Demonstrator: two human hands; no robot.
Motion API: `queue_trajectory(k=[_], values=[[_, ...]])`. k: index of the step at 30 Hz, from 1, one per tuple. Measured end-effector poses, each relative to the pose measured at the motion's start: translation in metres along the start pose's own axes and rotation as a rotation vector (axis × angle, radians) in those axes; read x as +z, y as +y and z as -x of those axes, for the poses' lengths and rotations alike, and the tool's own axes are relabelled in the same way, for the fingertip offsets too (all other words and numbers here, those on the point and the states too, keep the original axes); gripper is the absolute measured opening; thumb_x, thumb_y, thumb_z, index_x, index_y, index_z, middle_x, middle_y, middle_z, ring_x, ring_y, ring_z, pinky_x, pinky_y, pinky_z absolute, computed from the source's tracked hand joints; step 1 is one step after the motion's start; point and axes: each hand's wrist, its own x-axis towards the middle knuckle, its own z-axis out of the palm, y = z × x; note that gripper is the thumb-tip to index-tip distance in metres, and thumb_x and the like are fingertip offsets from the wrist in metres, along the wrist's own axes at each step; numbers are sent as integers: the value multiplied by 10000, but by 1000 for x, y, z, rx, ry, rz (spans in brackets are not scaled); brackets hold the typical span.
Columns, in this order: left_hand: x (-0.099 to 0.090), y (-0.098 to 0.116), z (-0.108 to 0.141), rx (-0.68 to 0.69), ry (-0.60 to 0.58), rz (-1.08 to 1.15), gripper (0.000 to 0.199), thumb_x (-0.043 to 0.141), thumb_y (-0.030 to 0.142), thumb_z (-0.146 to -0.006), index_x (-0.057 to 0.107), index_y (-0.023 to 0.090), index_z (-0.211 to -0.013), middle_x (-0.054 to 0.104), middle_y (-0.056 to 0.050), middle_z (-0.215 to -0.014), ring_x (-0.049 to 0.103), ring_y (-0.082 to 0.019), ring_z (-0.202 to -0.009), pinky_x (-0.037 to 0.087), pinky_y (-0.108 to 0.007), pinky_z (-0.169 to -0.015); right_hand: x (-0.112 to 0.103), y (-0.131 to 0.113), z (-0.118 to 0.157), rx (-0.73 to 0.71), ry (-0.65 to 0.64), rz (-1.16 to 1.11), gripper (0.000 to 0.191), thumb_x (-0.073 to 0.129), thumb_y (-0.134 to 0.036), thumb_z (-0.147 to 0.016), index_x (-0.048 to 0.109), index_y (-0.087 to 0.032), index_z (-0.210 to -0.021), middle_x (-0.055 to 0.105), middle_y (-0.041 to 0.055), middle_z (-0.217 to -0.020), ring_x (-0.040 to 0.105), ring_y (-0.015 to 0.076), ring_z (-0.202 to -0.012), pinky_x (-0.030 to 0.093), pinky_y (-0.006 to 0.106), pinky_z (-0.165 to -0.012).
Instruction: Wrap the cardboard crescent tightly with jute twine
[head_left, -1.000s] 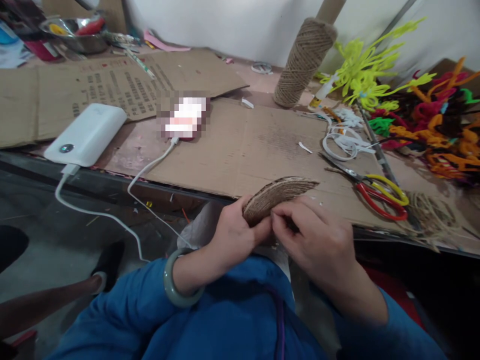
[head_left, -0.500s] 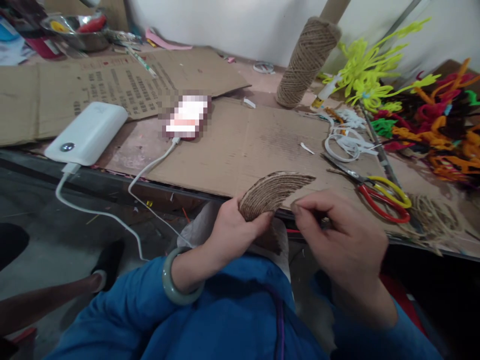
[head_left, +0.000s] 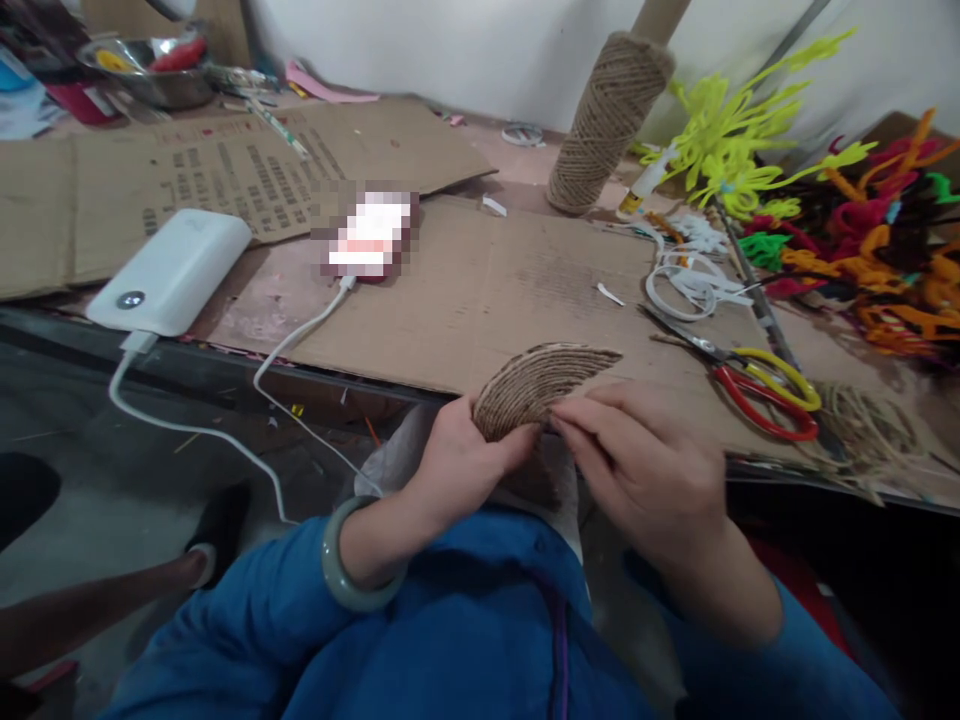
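A curved, fan-like piece covered in rows of brown twine (head_left: 536, 385) is held at the table's front edge. My left hand (head_left: 469, 455) grips its lower left end, thumb on top and fingers underneath. At the piece's lower inner edge, my right hand (head_left: 645, 460) has thumb and index finger pinched together; whatever lies between the fingertips is too small to make out. Scissors (head_left: 750, 385) with one red and one yellow handle lie to the right on the cardboard sheet (head_left: 450, 320). Beside them is a loose tangle of twine (head_left: 870, 425).
A tall twine spool (head_left: 611, 120) stands at the back, near a small glue bottle (head_left: 645, 185). Yellow and orange fuzzy-stem shapes (head_left: 731, 130) crowd the right. On the left, a white power bank (head_left: 172, 270) and a phone (head_left: 371, 235) trail cables over the edge. Another person's leg (head_left: 112, 600) shows lower left.
My right hand has moved left, bringing its pinched fingertips up to the inner edge of the twine-covered piece. My left hand keeps its grip almost unmoved.
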Motion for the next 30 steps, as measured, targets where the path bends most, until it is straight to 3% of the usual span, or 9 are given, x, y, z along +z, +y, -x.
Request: queue_trajectory(k=[8,15,23,30], values=[[-3,-5,1,25,-63,0,313,814,226,-641,687,138,-913,711,-12,-840,630,-148,-768,520,-236,-719,4,-6,-4,-98,-78,185,171,590,-102,-887,643,-171,-739,638,39,-720,566,158,-650,404,307,-587],[-2,-8,0,12,-70,-124,303,792,283,-661,682,143,-906,698,-9,-802,617,-161,-747,505,-249,-681,-1,-6,-6,-191,-186,324,182,554,-116,-880,635,-174,-727,621,50,-718,522,161,-602,323,329,-521],[2,0,1,-48,-103,77,320,827,243,-606,677,129,-865,691,-17,-813,625,-159,-773,519,-262,-742,3,2,-3,-39,-141,96,135,571,-146,-893,648,-172,-786,650,36,-747,572,145,-632,403,293,-581],[1,-2,0,-92,-106,109,266,808,207,-620,677,126,-837,671,2,-755,601,-128,-706,498,-232,-677,6,6,-3,26,-156,-31,145,541,-160,-904,649,-179,-810,657,30,-772,619,147,-699,452,267,-607]])
